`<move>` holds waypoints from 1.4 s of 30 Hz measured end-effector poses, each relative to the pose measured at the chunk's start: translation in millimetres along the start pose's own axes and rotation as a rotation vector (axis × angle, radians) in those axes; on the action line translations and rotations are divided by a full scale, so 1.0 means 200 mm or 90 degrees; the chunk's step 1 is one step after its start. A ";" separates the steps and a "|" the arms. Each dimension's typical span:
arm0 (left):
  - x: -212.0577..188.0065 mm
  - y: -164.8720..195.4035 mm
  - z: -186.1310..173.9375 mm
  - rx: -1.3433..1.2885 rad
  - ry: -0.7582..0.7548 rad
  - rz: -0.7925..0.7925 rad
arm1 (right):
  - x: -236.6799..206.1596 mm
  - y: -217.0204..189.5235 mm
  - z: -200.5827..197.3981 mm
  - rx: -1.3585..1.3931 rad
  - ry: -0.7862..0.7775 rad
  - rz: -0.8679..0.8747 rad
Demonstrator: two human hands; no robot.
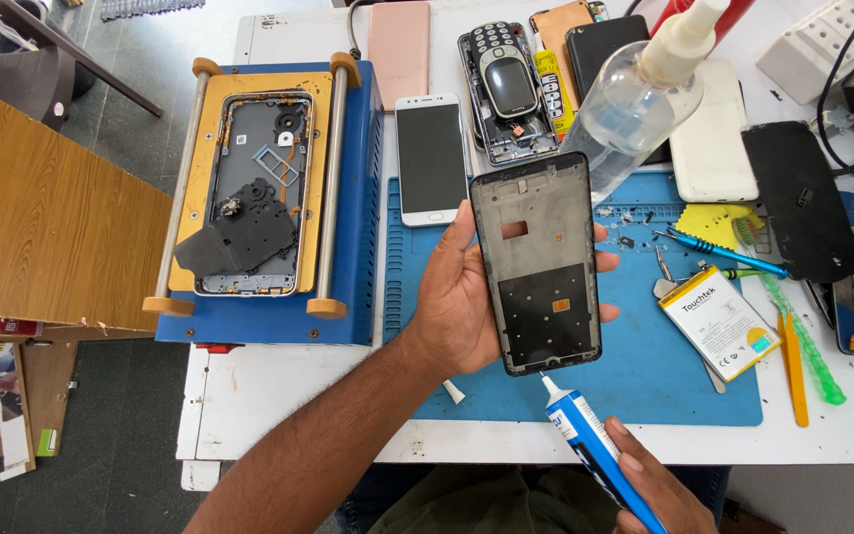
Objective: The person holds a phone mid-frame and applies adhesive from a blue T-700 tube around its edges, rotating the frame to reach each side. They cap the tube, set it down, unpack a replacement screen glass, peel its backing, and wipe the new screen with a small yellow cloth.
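Note:
My left hand [457,297] holds a black phone frame [539,259] upright over the blue work mat [644,381], fingers wrapped behind it and fingertips showing on its right edge. My right hand [656,487] grips a blue and white glue tube [595,450] at the bottom of the view. The tube's white nozzle touches the frame's lower edge.
A blue screen-separator machine [353,198] with an opened phone on it stands to the left. A white phone [431,158], a keypad phone [506,84], a clear pump bottle [635,109], a battery [719,321], a blue screwdriver [724,254] and orange pry tools [793,371] lie around the mat.

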State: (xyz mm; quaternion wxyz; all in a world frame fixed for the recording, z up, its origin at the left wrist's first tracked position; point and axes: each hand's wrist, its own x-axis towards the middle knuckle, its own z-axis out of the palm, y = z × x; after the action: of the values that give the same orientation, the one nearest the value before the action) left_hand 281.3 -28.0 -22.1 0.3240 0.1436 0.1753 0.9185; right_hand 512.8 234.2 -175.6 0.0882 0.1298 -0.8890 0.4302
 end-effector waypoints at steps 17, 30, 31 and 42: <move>-0.01 -0.01 -0.02 -0.003 0.001 0.006 | 0.04 -0.03 0.00 -0.010 -0.033 -0.036; -0.01 -0.01 -0.02 -0.006 0.002 0.008 | 0.03 -0.04 0.00 -0.026 -0.037 -0.028; -0.01 -0.01 -0.02 -0.006 0.003 0.008 | 0.03 -0.04 0.00 -0.030 -0.034 -0.031; -0.02 0.00 -0.03 -0.006 -0.002 0.010 | 0.01 0.00 0.02 0.000 -0.025 -0.026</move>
State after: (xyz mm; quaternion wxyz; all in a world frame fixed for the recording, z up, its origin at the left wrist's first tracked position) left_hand 281.8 -32.2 -26.9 0.3176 0.1448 0.1692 0.9217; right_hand 511.1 230.8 -178.7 0.0792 0.1561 -0.8879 0.4254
